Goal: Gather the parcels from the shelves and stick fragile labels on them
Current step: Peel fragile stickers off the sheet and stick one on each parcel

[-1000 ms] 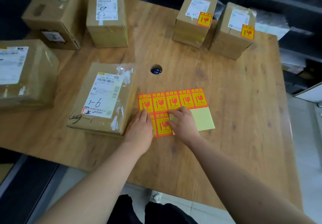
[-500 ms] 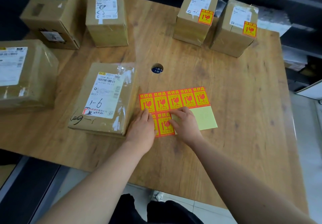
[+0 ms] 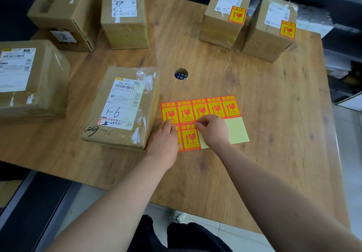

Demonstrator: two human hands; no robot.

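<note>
A sheet of orange-and-yellow fragile labels (image 3: 199, 110) lies on the wooden table (image 3: 264, 114), with bare yellow backing (image 3: 236, 130) at its lower right. My left hand (image 3: 164, 142) lies flat on the sheet's left end and holds it down. My right hand (image 3: 213, 132) pinches the top right corner of a bottom-row label (image 3: 191, 137). Just left of the sheet lies a flat parcel marked "1-6" (image 3: 121, 106) with no fragile label. At the back right, two parcels (image 3: 225, 16) (image 3: 272, 28) each carry one.
Three unlabelled parcels stand at the left: one at the back (image 3: 125, 16), a bigger one in the far corner (image 3: 62, 12), and a film-wrapped one at the left edge (image 3: 29, 79). A round cable hole (image 3: 181, 74) sits mid-table. Dark shelving runs behind and to the right.
My right hand's fingers have curled from the label's right edge up to its top corner and now pinch there. The left hand has stayed on the sheet.
</note>
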